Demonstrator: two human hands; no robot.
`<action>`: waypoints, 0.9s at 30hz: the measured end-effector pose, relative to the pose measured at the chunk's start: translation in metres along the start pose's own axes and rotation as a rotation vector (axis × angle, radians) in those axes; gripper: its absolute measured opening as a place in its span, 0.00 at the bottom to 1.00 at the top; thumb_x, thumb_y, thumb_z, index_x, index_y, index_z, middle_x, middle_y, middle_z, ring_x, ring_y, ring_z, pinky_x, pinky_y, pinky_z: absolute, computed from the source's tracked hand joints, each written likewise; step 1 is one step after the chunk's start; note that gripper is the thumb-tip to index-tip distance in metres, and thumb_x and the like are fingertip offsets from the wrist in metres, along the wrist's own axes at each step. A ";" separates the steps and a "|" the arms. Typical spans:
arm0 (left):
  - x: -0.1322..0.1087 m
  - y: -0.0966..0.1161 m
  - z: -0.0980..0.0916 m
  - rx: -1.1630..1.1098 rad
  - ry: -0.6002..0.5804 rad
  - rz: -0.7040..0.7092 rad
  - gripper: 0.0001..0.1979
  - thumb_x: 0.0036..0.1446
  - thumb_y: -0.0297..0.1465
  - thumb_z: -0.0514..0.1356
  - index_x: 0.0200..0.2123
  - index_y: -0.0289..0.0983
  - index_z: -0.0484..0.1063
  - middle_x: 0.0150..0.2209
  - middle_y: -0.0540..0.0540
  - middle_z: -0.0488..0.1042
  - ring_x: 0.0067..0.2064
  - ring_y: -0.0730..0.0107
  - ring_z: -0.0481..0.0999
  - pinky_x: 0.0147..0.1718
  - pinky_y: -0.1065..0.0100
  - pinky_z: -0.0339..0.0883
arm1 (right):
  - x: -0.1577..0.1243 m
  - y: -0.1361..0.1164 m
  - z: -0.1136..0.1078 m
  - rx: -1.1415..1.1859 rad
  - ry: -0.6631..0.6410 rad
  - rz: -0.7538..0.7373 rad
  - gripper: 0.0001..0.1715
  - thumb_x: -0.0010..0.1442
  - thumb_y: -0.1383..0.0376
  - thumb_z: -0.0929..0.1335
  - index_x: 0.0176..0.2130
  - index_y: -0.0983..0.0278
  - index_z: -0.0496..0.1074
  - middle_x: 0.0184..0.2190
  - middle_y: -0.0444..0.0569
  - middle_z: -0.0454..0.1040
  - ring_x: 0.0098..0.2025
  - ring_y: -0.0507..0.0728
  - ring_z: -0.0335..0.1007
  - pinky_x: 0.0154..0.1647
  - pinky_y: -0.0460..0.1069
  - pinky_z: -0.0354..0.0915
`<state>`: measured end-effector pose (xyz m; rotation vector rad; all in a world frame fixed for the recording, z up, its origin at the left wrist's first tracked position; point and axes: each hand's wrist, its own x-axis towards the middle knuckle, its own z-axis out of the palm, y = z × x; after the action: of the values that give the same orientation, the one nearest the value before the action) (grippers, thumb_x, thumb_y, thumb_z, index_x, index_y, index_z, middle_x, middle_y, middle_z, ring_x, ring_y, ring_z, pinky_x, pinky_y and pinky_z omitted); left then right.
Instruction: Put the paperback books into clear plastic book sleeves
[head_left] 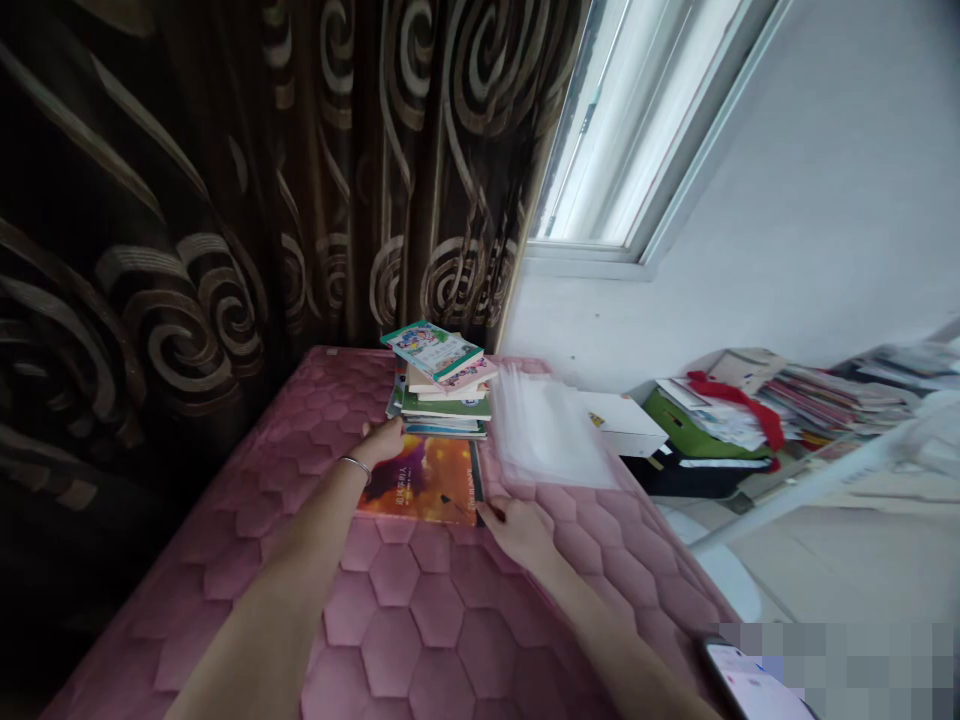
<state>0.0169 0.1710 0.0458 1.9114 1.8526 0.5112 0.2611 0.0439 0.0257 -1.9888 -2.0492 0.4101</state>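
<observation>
Between our left hand point(384, 442) and our right hand point(517, 525), a paperback book point(431, 480) lies flat on the mattress point(397, 580); our left hand is at its left side, toward the far corner, our right at its near right corner. Just beyond the paperback, ahead of both hands, stands a stack of books point(446, 405). Ahead of our right hand, right of the stack, lie plastic sleeves point(544, 430), with a box point(622, 425) beside them and piles of papers point(840, 400) farther right. A phone point(750, 680) lies nearer us, right of our right forearm. A curtain point(322, 200) hangs behind the stack and left of our left hand.
</observation>
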 end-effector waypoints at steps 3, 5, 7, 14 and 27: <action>-0.002 -0.002 -0.001 0.020 -0.001 -0.007 0.07 0.52 0.28 0.60 0.36 0.39 0.73 0.42 0.41 0.78 0.48 0.52 0.74 0.53 0.50 0.56 | 0.002 0.002 0.007 0.024 0.047 -0.015 0.20 0.64 0.58 0.61 0.26 0.61 0.72 0.28 0.51 0.79 0.32 0.57 0.75 0.28 0.47 0.57; -0.004 -0.002 -0.002 0.025 0.007 -0.016 0.07 0.52 0.28 0.60 0.36 0.40 0.73 0.43 0.42 0.78 0.49 0.52 0.73 0.53 0.50 0.56 | 0.004 0.002 0.013 0.042 0.098 -0.028 0.18 0.64 0.59 0.61 0.28 0.62 0.73 0.30 0.52 0.80 0.33 0.58 0.75 0.30 0.47 0.59; -0.007 -0.002 -0.003 0.027 0.033 -0.031 0.08 0.52 0.29 0.60 0.37 0.41 0.73 0.44 0.42 0.78 0.51 0.51 0.71 0.54 0.50 0.55 | 0.006 0.002 0.017 0.070 0.142 -0.036 0.17 0.64 0.60 0.61 0.29 0.62 0.73 0.31 0.52 0.80 0.35 0.58 0.75 0.32 0.47 0.60; -0.052 -0.016 -0.003 0.013 0.252 -0.212 0.19 0.51 0.29 0.61 0.48 0.35 0.68 0.55 0.32 0.66 0.61 0.44 0.60 0.54 0.50 0.56 | 0.006 0.005 0.025 0.156 0.192 -0.011 0.16 0.63 0.58 0.61 0.31 0.62 0.72 0.33 0.49 0.80 0.35 0.57 0.75 0.32 0.47 0.60; -0.151 -0.037 0.014 -0.144 0.350 -0.177 0.11 0.57 0.22 0.55 0.43 0.37 0.69 0.41 0.43 0.75 0.42 0.67 0.76 0.43 0.67 0.68 | 0.004 0.007 0.033 0.176 0.262 -0.039 0.22 0.63 0.55 0.60 0.22 0.60 0.69 0.24 0.48 0.77 0.27 0.55 0.72 0.27 0.47 0.55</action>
<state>-0.0125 0.0201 0.0186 1.6237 2.1093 0.9404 0.2555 0.0470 -0.0082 -1.7913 -1.8224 0.2932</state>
